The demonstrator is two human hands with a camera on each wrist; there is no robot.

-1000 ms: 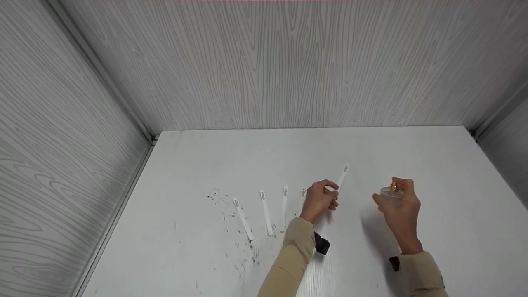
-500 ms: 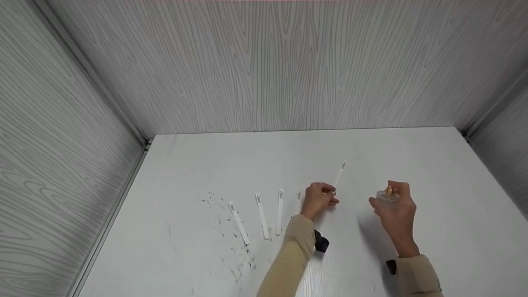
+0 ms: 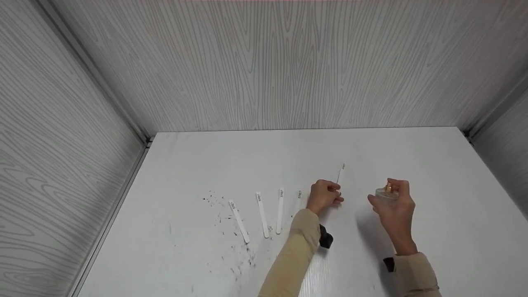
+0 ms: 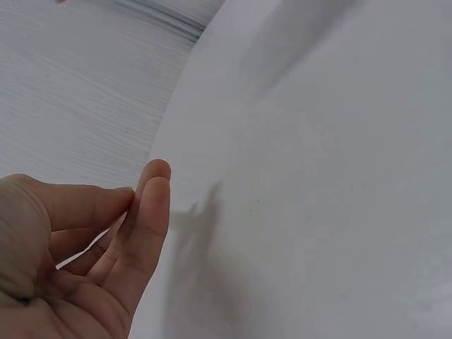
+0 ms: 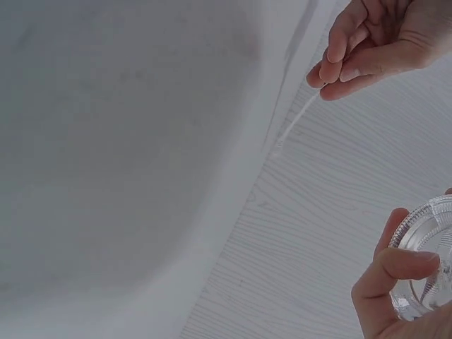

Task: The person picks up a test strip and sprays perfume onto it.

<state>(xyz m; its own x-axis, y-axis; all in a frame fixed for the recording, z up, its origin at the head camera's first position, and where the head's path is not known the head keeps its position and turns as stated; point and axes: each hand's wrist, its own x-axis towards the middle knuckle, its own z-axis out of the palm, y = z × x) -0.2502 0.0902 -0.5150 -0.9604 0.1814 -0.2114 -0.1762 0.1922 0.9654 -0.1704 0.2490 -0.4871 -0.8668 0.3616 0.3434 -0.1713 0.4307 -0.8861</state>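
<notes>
In the head view my left hand (image 3: 323,197) pinches a thin white paper test strip (image 3: 341,173) with dark print near its tip. The strip points up and away, turned nearly edge-on. To its right, my right hand (image 3: 394,212) grips a clear glass perfume bottle (image 3: 383,194), its index finger on the gold spray pump (image 3: 388,187). A gap separates strip and bottle. The right wrist view shows the bottle's round ridged glass base (image 5: 417,233) in the fingers, and the strip (image 5: 300,119) beyond. From the left wrist, the thumb and fingertips (image 4: 152,205) meet; the strip is hidden there.
Several similar white strips lie on the white table (image 3: 198,165), including a leftmost strip (image 3: 239,221) and one partly covered strip (image 3: 299,196) beside the left hand. Dark specks (image 3: 249,255) are scattered around them. Wood-grain panels (image 3: 264,66) enclose the table's back and sides.
The strip in the left hand has turned from showing its face to nearly edge-on. The left hand has shifted slightly right. The right hand keeps its hold on the perfume bottle.
</notes>
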